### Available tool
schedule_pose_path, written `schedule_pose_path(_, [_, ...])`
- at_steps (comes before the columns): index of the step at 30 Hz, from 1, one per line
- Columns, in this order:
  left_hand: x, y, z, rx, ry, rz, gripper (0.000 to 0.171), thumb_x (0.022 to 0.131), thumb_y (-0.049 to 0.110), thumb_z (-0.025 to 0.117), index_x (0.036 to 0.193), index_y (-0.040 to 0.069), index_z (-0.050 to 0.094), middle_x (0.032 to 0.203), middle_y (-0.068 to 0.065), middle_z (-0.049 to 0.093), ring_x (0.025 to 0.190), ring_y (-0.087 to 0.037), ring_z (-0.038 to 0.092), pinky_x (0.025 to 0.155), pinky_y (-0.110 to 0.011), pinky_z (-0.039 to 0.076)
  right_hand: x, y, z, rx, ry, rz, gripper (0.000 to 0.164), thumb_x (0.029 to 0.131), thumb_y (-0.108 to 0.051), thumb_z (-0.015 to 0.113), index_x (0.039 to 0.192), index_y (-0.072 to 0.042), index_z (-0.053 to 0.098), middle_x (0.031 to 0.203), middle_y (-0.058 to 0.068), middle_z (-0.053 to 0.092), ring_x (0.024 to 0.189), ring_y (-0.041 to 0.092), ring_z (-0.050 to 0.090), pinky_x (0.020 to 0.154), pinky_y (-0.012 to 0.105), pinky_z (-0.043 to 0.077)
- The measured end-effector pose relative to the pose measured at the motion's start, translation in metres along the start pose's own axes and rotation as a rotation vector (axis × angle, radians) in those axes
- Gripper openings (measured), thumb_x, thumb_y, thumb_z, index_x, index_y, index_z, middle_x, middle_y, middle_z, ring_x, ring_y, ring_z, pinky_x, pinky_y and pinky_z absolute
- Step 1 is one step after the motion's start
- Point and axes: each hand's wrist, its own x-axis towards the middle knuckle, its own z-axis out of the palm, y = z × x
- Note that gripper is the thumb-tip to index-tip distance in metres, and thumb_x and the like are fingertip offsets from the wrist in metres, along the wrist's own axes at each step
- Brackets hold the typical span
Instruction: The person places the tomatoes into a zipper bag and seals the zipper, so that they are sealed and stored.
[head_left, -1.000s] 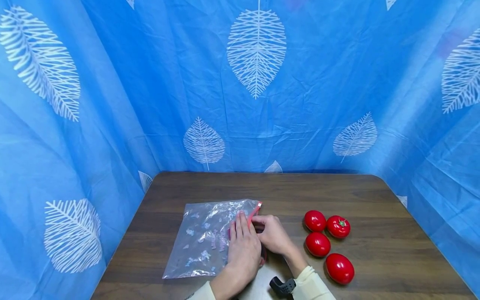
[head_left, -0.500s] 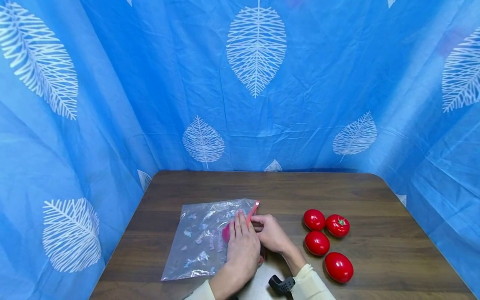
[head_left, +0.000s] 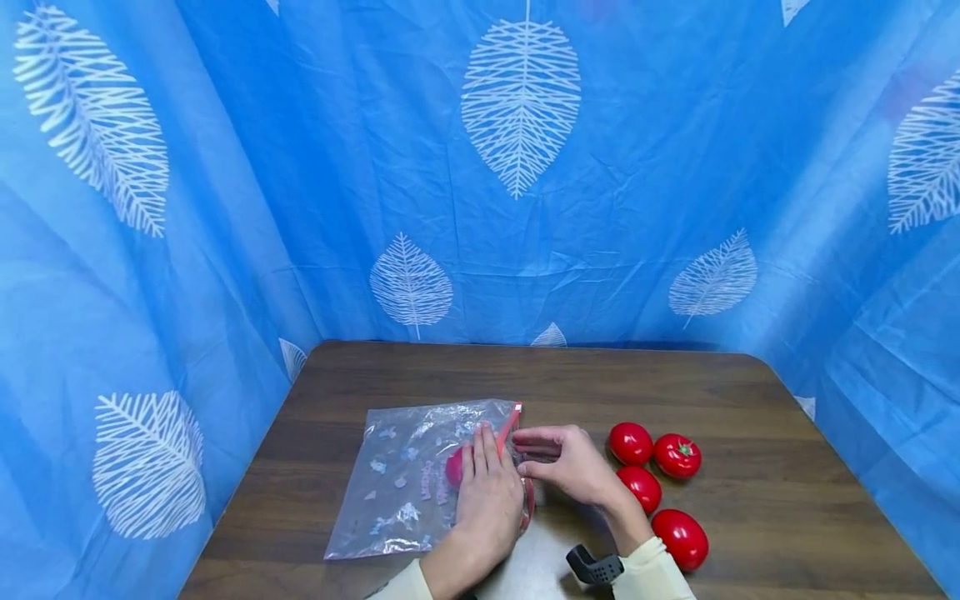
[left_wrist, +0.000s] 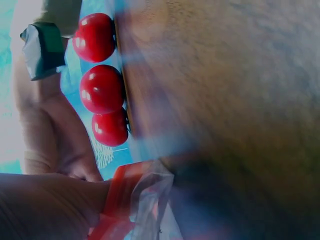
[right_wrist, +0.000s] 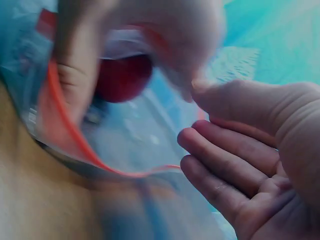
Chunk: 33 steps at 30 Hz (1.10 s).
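Straight-fingered, the left hand [head_left: 491, 500] rests on a clear bag [head_left: 397, 475], a red ball [head_left: 453, 468] inside; the right hand [head_left: 576, 465] holds nothing, thumb and fingertips apart beside the bag; farther right, 4 red fruits [head_left: 640, 486] lie on the table [head_left: 757, 467].

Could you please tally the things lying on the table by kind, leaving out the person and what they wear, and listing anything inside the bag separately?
Clear zip bag: 1
Loose red tomatoes: 4
Round red item inside the bag: 1
Total: 6
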Motion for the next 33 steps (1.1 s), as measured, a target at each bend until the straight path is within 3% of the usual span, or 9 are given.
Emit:
schedule_pose_path(6, [-0.001,0.000,0.000,-0.003,0.025,0.000,0.077,0.090,0.034,0.086,0.152,-0.004,0.060,0.165,-0.035,0.045,0.158,-0.047,0.044,0.128,-0.057,0.039,-0.016,-0.008,-0.027,-0.014,0.015,-0.001,0.055,0.094,-0.025,0.089,0.143,-0.008,0.072,0.141,0.014,0.075,0.131,0.036,0.073,0.109,0.058,0.057])
schedule_pose_path(9, [-0.001,0.000,-0.001,0.002,0.012,0.006,0.078,0.090,0.031,0.086,0.153,-0.004,0.058,0.167,-0.034,0.044,0.159,-0.046,0.042,0.129,-0.057,0.038,-0.024,-0.011,-0.039,-0.015,0.032,-0.022,0.055,0.093,-0.027,0.090,0.143,-0.012,0.073,0.142,0.012,0.075,0.132,0.034,0.073,0.108,0.059,0.056])
schedule_pose_path(17, [-0.002,0.000,0.001,-0.008,0.058,-0.005,0.066,0.093,0.022,0.083,0.150,-0.003,0.062,0.164,-0.035,0.047,0.157,-0.046,0.045,0.128,-0.056,0.041,-0.048,-0.013,-0.068,-0.055,0.093,-0.087,0.056,0.092,-0.025,0.091,0.144,-0.016,0.073,0.142,0.009,0.075,0.127,0.018,0.075,0.103,0.024,0.058])
schedule_pose_path(20, [-0.002,0.000,0.001,-0.009,0.074,-0.006,0.061,0.095,0.020,0.080,0.149,-0.004,0.062,0.163,-0.035,0.048,0.155,-0.046,0.047,0.127,-0.056,0.042,-0.059,-0.011,-0.077,-0.100,0.115,-0.082,0.057,0.092,-0.025,0.090,0.145,-0.019,0.072,0.143,0.007,0.075,0.125,0.013,0.075,0.105,0.027,0.058])
schedule_pose_path(26, [-0.003,0.000,0.001,-0.020,0.095,-0.009,0.060,0.095,0.018,0.079,0.147,-0.006,0.062,0.162,-0.035,0.049,0.154,-0.046,0.049,0.126,-0.055,0.043,-0.083,-0.005,-0.092,-0.156,0.146,0.005,0.058,0.092,-0.030,0.090,0.146,-0.022,0.071,0.143,0.001,0.075,0.127,0.020,0.073,0.103,0.031,0.061])
schedule_pose_path(33, [-0.003,-0.001,0.001,-0.023,0.087,-0.002,0.081,0.081,0.029,0.092,0.147,-0.007,0.061,0.161,-0.036,0.050,0.153,-0.046,0.050,0.126,-0.056,0.043,-0.106,0.013,-0.104,-0.182,0.185,0.073,0.054,0.092,-0.028,0.090,0.143,-0.017,0.074,0.141,0.006,0.076,0.123,0.009,0.072,0.098,0.026,0.061])
